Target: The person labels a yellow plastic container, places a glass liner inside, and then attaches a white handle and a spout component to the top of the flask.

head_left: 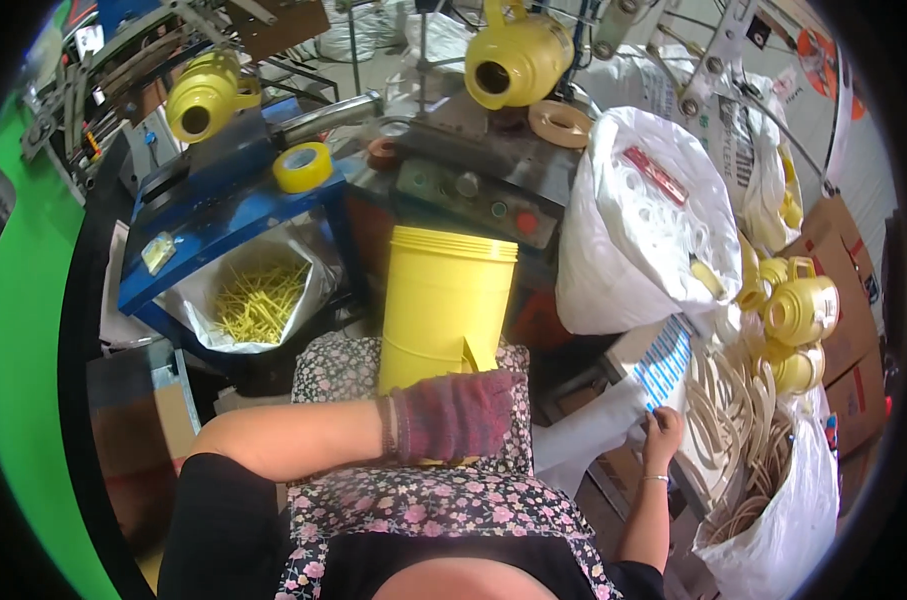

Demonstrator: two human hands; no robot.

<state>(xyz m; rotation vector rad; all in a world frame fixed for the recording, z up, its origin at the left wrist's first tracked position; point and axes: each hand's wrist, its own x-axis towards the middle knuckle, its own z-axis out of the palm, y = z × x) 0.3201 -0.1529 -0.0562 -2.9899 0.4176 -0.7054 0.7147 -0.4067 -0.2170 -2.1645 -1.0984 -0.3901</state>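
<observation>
While your gloved left hand clasps the base of the yellow bucket stack, your bare right hand pinches a pale ring.

You hold the stack upright on your lap, its foot on the floral cloth and its rim close under the grey machine panel. On your right, the ring pile spills over the edge of the open white sack, touching your fingers. Yellow jugs crowd just beyond it. Your left has more room: only the bag of yellow strips under the blue bench.
</observation>
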